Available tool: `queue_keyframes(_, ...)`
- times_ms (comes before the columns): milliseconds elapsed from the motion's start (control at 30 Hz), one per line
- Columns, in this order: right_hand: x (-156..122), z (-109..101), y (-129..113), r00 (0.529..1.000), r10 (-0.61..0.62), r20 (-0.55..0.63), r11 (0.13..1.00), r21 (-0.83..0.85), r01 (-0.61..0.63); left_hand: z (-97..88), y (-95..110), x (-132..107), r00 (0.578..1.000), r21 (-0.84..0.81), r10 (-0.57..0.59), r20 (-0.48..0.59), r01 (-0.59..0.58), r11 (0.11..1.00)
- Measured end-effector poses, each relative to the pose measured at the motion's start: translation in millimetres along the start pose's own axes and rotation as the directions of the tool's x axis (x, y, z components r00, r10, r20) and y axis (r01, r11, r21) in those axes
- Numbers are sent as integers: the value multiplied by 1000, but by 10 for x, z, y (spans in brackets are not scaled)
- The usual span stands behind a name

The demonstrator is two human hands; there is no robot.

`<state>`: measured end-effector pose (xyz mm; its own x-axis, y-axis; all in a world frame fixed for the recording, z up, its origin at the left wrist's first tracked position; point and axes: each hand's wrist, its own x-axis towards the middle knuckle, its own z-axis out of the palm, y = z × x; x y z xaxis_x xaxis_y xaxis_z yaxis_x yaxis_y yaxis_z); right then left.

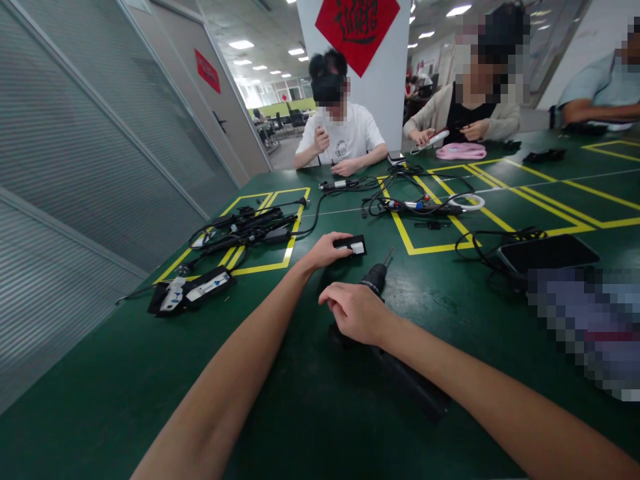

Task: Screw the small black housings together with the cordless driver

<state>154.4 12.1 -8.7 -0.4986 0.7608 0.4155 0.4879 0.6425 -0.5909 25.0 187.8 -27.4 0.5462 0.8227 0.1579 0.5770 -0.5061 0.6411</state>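
My left hand [327, 251] pinches the left end of a small black rectangular case [364, 245] on the green table. The thumb is at its near side, and a white piece [357, 247] shows inside. Just nearer to me, a black power drill [374, 279] lies with its bit pointing away to the right, towards the far side. My right hand [357, 312] is curled over the drill's body from above and hides much of it. The drill's dark handle [407, 377] stretches towards me below my right forearm.
Black cased parts [210, 283] and a heap of black cables and tools [250, 230] lie at left. Corded screwdrivers [420, 208] lie ahead by a white ring [467, 202]. A phone-like black slab [547, 253] is at right. Several people sit opposite, near a pink item [461, 151].
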Motion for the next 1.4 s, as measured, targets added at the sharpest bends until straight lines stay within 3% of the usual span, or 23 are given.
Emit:
queue_keyframes(267,-8,-14,-10,1000,-10,-4,1000,-8,10,-77,75,38,996,47,18,83,-22,999)
queue_keyframes(500,0,-7,12,1000,-10,8,1000,-20,10,-131,43,95,985,-41,-12,173,19,999)
queue_keyframes(567,8,-49,-16,999,-26,27,997,-73,27,-154,28,64,993,-64,-31,117,39,997)
queue_keyframes(633,-15,-117,-102,999,-25,35,979,-201,31,-184,19,-42,999,-90,-33,-12,32,995)
queue_keyframes(700,-98,-182,-242,998,57,-27,915,-398,-63,-215,6,-238,989,-108,-32,-144,16,994)
queue_keyframes(767,-244,-206,-398,961,247,-124,811,-517,-275,-233,-24,-508,964,-111,-50,-262,22,994)
queue_keyframes(867,-512,-150,-543,827,561,-48,688,-529,-497,-212,-106,-938,908,-127,-108,-406,61,990)
queue_keyframes(900,-591,-119,-553,775,631,-20,646,-539,-540,-192,-136,-1056,889,-136,-130,-439,77,988)
queue_keyframes(967,-715,-72,-524,735,678,-24,612,-535,-582,-146,-182,-1225,872,-145,-162,-462,106,984)
queue_keyframes(1100,-844,-112,-419,771,636,-34,686,-431,-586,-86,-141,-1311,908,-85,-155,-389,132,988)
queue_keyframes(1233,-907,-247,-454,782,607,-145,724,-304,-619,-76,133,-1342,975,-118,-80,-208,57,991)
queue_keyframes(1300,-902,-296,-521,798,547,-251,756,-262,-600,-44,339,-1418,1000,-282,6,21,0,959)
queue_keyframes(1367,-849,-312,-596,823,468,-321,799,-243,-549,30,565,-1527,960,-549,121,251,38,835)
queue_keyframes(1400,-803,-303,-631,840,429,-332,824,-238,-515,81,679,-1585,940,-681,174,293,78,728)
